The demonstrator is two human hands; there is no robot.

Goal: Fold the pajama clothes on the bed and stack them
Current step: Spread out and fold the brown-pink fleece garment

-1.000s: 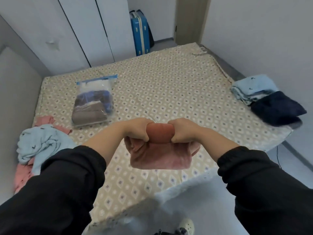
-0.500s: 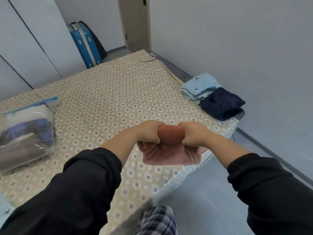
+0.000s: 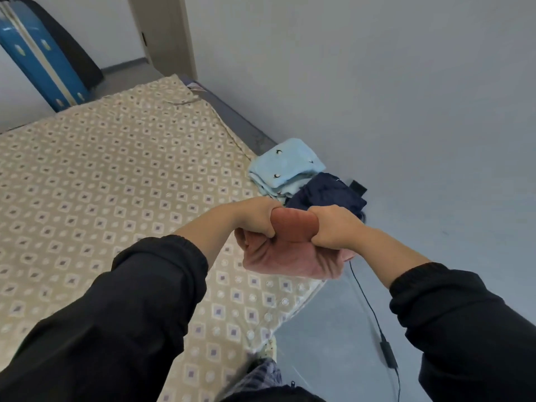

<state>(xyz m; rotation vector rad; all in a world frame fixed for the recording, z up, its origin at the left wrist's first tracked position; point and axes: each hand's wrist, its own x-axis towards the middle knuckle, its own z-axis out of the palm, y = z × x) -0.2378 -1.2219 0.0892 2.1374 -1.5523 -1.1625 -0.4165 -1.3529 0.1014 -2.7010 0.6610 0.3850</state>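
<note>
- Pink pajama piece (image 3: pixel 293 258), folded thick, hangs in the air over the bed (image 3: pixel 116 175) corner.
- Left hand (image 3: pixel 256 216) and right hand (image 3: pixel 333 227) clench its top fold, fists close together.
- Soft, light and floppy; probably unfolds unless held along the folded edge.
- Just beyond the grip lie the light blue folded garment (image 3: pixel 285 166) and the navy folded garment (image 3: pixel 327 192).

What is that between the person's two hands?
A folded pink pajama garment, gripped by the left hand and right hand, in the head view.
</note>
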